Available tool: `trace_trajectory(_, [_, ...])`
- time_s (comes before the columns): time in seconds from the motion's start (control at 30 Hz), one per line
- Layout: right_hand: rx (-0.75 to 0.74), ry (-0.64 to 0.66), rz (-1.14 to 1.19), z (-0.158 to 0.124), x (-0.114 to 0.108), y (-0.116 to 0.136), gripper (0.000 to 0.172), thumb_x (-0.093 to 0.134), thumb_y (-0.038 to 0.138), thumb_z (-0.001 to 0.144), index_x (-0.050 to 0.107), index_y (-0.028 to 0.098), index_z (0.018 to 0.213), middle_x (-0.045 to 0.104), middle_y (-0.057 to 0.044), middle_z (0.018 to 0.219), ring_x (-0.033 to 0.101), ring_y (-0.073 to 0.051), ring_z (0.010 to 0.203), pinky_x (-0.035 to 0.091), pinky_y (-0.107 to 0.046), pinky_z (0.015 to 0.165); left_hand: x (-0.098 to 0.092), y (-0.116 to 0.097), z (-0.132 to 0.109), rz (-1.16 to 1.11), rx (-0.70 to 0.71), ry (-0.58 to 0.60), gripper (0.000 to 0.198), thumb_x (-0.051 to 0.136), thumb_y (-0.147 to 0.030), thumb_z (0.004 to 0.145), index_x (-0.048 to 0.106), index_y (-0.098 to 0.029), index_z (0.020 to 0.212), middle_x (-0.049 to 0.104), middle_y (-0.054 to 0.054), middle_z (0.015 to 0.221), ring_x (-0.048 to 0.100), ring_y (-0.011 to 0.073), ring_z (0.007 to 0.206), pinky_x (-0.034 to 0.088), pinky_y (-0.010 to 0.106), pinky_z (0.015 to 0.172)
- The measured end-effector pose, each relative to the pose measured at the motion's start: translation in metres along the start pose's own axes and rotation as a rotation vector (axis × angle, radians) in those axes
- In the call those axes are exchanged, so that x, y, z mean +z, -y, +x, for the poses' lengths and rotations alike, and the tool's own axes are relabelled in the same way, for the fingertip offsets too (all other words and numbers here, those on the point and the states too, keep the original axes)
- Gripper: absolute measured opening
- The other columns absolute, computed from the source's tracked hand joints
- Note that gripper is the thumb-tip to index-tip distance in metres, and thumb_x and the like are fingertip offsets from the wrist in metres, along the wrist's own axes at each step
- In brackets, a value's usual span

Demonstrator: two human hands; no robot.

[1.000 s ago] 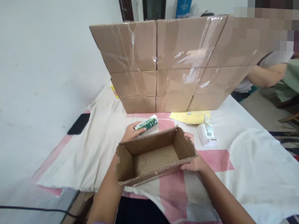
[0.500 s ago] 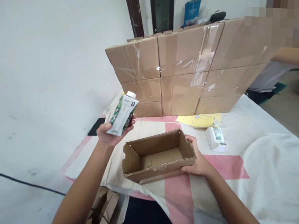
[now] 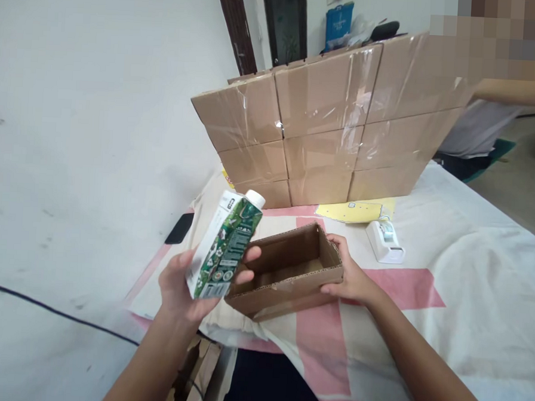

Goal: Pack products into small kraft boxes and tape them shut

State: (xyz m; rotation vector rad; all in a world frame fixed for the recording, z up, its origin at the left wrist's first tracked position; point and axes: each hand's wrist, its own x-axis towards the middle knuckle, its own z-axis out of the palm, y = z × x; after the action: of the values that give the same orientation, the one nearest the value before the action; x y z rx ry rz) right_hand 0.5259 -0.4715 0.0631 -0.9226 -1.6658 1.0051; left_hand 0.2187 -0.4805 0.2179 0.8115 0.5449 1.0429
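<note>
My left hand [image 3: 177,285] is closed around a milk carton [image 3: 229,246], green and white with a white screw cap, tilted to the right. The carton is held up in front of the left end of an open cardboard box [image 3: 285,294] and hides part of it. At the box's right end, my right hand [image 3: 348,273] grips the short wall, thumb low at the front and fingers behind. The part of the box's inside that shows is bare brown cardboard.
A wall of taped cardboard boxes [image 3: 325,126] stands along the back. Right of the open box are a white tape dispenser [image 3: 385,242] and a yellow sheet [image 3: 354,211]. A black phone-like slab [image 3: 179,228] lies by the left wall. Another person's arm [image 3: 515,92] shows at upper right.
My left hand has brought the carton nearer and turned it, so its green printed side now shows. The right hand still grips the box, which looks tipped slightly towards me.
</note>
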Motion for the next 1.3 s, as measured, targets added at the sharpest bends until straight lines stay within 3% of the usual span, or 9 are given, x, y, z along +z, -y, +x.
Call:
trace_trajectory(0.23, [0.0, 0.007, 0.03, 0.0, 0.0, -0.003, 0.099, 0.087, 0.054, 0.067, 0.025, 0.03, 0.141, 0.036, -0.015, 0.144, 0.039, -0.039, 0.139, 0.036, -0.055, 0.114, 0.012, 0.013, 0.005, 0.216, -0.085, 0.016, 0.081, 0.078, -0.04, 0.067, 0.054, -0.022, 0.143, 0.073, 0.011, 0.117, 0.073, 0.0301, 0.094, 0.061, 0.036, 0.075])
trace_trajectory(0.4, [-0.023, 0.016, 0.013, 0.001, 0.0, -0.005, 0.104, 0.087, 0.056, 0.066, 0.024, 0.028, 0.144, 0.035, -0.016, 0.147, 0.04, -0.04, 0.14, 0.036, -0.057, 0.114, -0.003, -0.012, 0.029, 0.785, -0.24, 0.268, 0.06, 0.081, -0.036, 0.073, 0.067, -0.028, 0.13, 0.069, 0.008, 0.13, 0.066, 0.0299, 0.113, 0.055, 0.033, 0.089])
trace_trajectory(0.57, [0.001, 0.022, -0.008, 0.0, 0.0, -0.003, 0.106, 0.091, 0.049, 0.063, 0.025, 0.027, 0.144, 0.037, -0.017, 0.145, 0.045, -0.039, 0.134, 0.04, -0.057, 0.111, 0.017, -0.03, 0.037, 1.117, -0.431, 0.423, 0.046, 0.067, -0.044, 0.089, 0.065, -0.037, 0.134, 0.066, 0.003, 0.138, 0.064, 0.0289, 0.12, 0.055, 0.036, 0.091])
trace_trajectory(0.73, [-0.031, 0.025, -0.045, -0.001, 0.001, -0.001, 0.103, 0.089, 0.039, 0.064, 0.024, 0.027, 0.144, 0.038, -0.017, 0.146, 0.046, -0.039, 0.134, 0.041, -0.054, 0.11, 0.041, -0.009, 0.033, 1.316, -0.535, 0.595, 0.052, 0.061, -0.048, 0.093, 0.057, -0.037, 0.143, 0.064, 0.0, 0.142, 0.062, 0.0253, 0.124, 0.05, 0.033, 0.1])
trace_trajectory(0.83, [-0.045, 0.049, -0.041, -0.001, 0.001, 0.0, 0.101, 0.087, 0.037, 0.067, 0.024, 0.028, 0.144, 0.04, -0.017, 0.145, 0.047, -0.038, 0.134, 0.043, -0.052, 0.108, 0.041, 0.008, 0.034, 1.324, -0.507, 0.54, 0.049, 0.051, -0.053, 0.097, 0.058, -0.034, 0.142, 0.063, 0.001, 0.143, 0.06, 0.0259, 0.128, 0.048, 0.034, 0.104])
trace_trajectory(0.93, [-0.055, 0.048, -0.016, 0.0, 0.003, 0.001, 0.098, 0.086, 0.037, 0.068, 0.025, 0.029, 0.145, 0.04, -0.015, 0.146, 0.046, -0.036, 0.135, 0.042, -0.051, 0.11, 0.03, 0.018, 0.044, 1.321, -0.442, 0.325, 0.05, 0.05, -0.058, 0.095, 0.064, -0.029, 0.133, 0.067, 0.004, 0.136, 0.063, 0.0286, 0.122, 0.052, 0.036, 0.098])
trace_trajectory(1.0, [-0.073, 0.044, -0.005, 0.001, 0.004, 0.001, 0.098, 0.086, 0.036, 0.068, 0.025, 0.03, 0.145, 0.04, -0.015, 0.147, 0.046, -0.035, 0.135, 0.041, -0.05, 0.111, 0.023, 0.02, 0.052, 1.326, -0.481, 0.275, 0.059, 0.059, -0.063, 0.087, 0.064, -0.024, 0.13, 0.069, 0.008, 0.131, 0.066, 0.0305, 0.116, 0.054, 0.038, 0.093])
trace_trajectory(1.13, [-0.083, 0.046, -0.015, 0.001, 0.007, 0.0, 0.102, 0.087, 0.037, 0.066, 0.024, 0.03, 0.146, 0.039, -0.015, 0.148, 0.046, -0.036, 0.135, 0.041, -0.051, 0.112, 0.017, 0.021, 0.065, 1.466, -0.585, 0.353, 0.08, 0.08, -0.058, 0.067, 0.058, -0.021, 0.134, 0.068, 0.011, 0.13, 0.066, 0.0327, 0.113, 0.054, 0.039, 0.091])
trace_trajectory(1.3, [-0.119, 0.069, 0.001, 0.002, 0.008, -0.005, 0.112, 0.093, 0.045, 0.06, 0.023, 0.031, 0.147, 0.038, -0.015, 0.148, 0.043, -0.038, 0.138, 0.036, -0.053, 0.116, 0.021, 0.038, 0.078, 1.911, -0.595, 0.575, 0.046, 0.071, -0.044, 0.073, 0.067, -0.017, 0.109, 0.074, 0.01, 0.097, 0.07, 0.0275, 0.081, 0.048, 0.032, 0.061])
